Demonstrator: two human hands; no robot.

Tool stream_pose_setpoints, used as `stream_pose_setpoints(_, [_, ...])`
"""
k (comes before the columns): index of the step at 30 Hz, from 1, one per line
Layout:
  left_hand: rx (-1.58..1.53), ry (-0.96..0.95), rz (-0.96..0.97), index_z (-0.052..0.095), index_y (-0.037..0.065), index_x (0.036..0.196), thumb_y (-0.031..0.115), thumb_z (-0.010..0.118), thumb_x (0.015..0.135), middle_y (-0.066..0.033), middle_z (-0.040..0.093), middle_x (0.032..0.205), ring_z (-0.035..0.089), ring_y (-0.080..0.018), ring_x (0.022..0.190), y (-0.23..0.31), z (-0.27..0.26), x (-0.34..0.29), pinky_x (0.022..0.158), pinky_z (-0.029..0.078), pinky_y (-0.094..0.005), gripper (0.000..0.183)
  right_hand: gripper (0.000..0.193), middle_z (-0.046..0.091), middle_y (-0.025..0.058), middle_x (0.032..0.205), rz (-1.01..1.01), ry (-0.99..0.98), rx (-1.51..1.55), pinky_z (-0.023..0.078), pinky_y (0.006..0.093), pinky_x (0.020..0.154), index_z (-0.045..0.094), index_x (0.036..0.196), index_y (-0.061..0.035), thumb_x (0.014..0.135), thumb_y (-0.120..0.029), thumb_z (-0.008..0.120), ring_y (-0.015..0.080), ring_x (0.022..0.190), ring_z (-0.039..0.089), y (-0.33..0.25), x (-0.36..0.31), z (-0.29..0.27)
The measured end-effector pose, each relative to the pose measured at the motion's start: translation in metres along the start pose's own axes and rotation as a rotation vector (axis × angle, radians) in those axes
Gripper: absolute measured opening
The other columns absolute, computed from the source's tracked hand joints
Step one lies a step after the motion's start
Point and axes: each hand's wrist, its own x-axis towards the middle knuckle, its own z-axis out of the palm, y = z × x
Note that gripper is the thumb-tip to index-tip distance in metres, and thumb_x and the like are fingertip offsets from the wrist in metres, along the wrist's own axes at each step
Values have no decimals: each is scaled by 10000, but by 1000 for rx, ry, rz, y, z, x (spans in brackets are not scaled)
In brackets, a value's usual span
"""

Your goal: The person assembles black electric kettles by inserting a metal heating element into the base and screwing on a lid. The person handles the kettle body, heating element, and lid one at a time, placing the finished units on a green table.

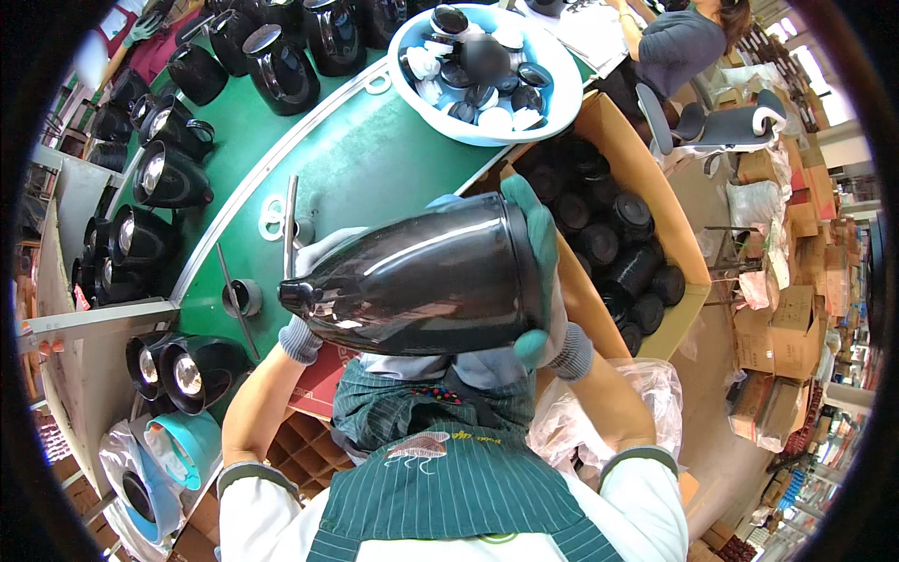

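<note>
A large glossy black jug body (421, 281), like a vacuum jug, lies sideways in front of my chest. Its narrow end points left and its wide end right. My left hand (328, 249), in a grey glove, grips the narrow end from behind, so most of its fingers are hidden. At the wide end, my right hand (541, 258) wraps the rim with green-coated glove fingers. A grey metal rod (290, 220) rises beside the jug's narrow tip; whether it touches the jug I cannot tell.
A light-blue basin (403, 94) of black and white lids stands on the green table (361, 150). Right of it, a cardboard box (679, 253) holds black round parts. Several black jugs (281, 70) line the far left. A short grey ring (243, 298) sits near another rod.
</note>
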Motion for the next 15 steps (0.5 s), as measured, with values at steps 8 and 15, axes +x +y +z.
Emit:
stream_pose_setpoints(8, [470, 15, 560, 734, -10, 1132, 48, 732, 837, -193, 762, 1169, 763, -296, 1037, 41, -17, 11, 913, 595, -360, 300, 915, 232, 238, 1698, 310, 38, 226, 197, 413, 1268, 178, 1636, 63, 1062, -609, 415, 323, 1577, 241, -36, 28, 0])
stream_pose_setpoints(15, [-1132, -162, -728, 530, -11, 1450, 136, 676, 980, -183, 613, 1410, 669, -239, 1158, -64, -9, -39, 965, 606, -382, 514, 1027, 181, 345, 1669, -338, -135, -100, 181, 678, 1201, 185, 1672, -72, 937, -677, 572, 578, 1522, 213, -14, 27, -13])
